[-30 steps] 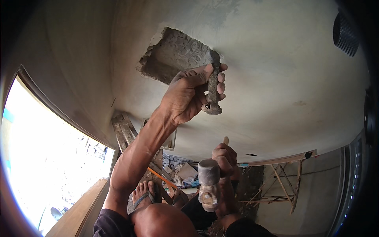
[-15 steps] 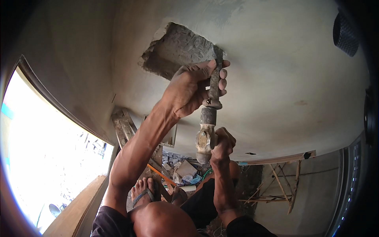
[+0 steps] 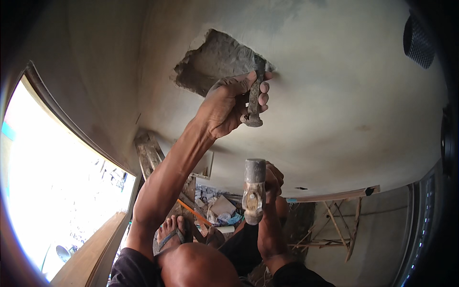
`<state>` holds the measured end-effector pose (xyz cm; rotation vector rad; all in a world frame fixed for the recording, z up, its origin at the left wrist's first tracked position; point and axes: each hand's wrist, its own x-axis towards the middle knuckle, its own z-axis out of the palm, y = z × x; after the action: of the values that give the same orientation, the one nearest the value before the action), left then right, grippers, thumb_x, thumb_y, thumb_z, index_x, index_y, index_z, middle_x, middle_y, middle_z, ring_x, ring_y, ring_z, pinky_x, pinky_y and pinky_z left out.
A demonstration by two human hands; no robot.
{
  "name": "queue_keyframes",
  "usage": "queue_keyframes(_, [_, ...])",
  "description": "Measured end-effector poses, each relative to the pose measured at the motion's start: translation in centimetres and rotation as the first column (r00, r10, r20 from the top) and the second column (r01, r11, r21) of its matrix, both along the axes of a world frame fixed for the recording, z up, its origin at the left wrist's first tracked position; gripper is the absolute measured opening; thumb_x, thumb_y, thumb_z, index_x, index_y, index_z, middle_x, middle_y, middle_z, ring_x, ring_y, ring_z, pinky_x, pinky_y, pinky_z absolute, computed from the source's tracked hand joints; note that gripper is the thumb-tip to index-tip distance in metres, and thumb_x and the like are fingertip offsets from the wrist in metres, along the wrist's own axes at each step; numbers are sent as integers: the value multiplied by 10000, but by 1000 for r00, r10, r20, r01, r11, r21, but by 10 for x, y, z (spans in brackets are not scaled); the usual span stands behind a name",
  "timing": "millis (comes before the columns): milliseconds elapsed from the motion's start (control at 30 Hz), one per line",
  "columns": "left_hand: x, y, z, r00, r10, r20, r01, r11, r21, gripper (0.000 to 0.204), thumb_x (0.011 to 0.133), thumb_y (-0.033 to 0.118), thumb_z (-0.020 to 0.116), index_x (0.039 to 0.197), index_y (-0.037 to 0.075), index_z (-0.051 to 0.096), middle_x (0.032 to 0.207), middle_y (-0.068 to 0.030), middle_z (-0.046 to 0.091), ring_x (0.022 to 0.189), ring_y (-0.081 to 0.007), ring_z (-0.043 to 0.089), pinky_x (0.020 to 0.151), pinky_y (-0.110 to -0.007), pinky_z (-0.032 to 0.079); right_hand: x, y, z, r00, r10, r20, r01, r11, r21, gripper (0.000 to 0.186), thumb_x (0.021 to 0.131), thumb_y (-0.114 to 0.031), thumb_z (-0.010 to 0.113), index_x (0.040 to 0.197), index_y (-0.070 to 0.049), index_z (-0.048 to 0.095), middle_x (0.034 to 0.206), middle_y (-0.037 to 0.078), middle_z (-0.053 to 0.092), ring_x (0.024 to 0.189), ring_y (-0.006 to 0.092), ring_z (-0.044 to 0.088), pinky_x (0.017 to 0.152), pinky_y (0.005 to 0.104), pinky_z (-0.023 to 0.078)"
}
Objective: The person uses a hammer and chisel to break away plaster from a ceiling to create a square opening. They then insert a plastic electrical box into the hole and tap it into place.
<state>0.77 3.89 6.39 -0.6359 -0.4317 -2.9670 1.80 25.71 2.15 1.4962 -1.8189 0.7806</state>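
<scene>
My left hand (image 3: 227, 103) is closed around a dusty steel chisel (image 3: 255, 99), thumb on one side and fingertips on the other. The chisel's tip rests at the right edge of a rough rectangular recess (image 3: 205, 64) cut into the plastered wall (image 3: 330, 95). Its flared, battered head points down toward me. Lower and slightly right, my right hand (image 3: 273, 179) grips a ball-peen hammer (image 3: 254, 191). The hammer head hangs apart from the chisel, its flat face turned up toward the chisel's head. Most of the handle is hidden behind the head and my fist.
A bright window opening (image 3: 71, 182) with a wooden sill (image 3: 91, 253) lies at left. Rubble (image 3: 222, 205) and debris cover the floor by my sandalled foot (image 3: 170, 233). A small box (image 3: 204, 165) is set in the wall. Wooden poles (image 3: 339, 225) stand at lower right.
The hammer has drawn back down, away from the chisel's head, which it was touching or nearly touching. The chisel has shifted slightly left and up with my left hand.
</scene>
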Motion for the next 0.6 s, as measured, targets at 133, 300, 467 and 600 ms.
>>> queue_keyframes(133, [17,-1,-1,997,72,24,-70,995,-69,374,1027,230,464,1258,-61,497,898,-38,580,758,-137,582,652,-266,551,3,0,-7,1000,-7,25,7,1000,19,248,810,-78,672,818,-65,424,590,67,400,472,233,472,425,353,330])
queue_keyframes(300, [38,-9,-12,985,170,11,-167,979,-114,418,1046,212,396,1334,-91,422,934,-53,553,760,-132,563,663,-253,558,11,40,-44,695,-401,-596,621,753,218,63,905,-36,511,914,24,530,882,128,582,707,261,611,576,367,521])
queue_keyframes(467, [46,-31,-13,983,182,-6,-182,983,-8,399,1029,231,456,1280,-78,483,899,-41,573,748,-145,564,660,-257,531,23,12,-18,959,-197,-206,247,935,256,110,931,-23,482,953,42,568,889,130,591,740,255,620,665,359,527])
queue_keyframes(600, [50,-37,1,976,215,-12,-215,977,4,396,1022,251,483,1262,-63,506,887,-33,566,748,-149,548,657,-254,503,32,-16,6,986,27,163,-36,998,58,155,879,-31,546,1002,57,580,885,134,607,743,254,630,691,344,510])
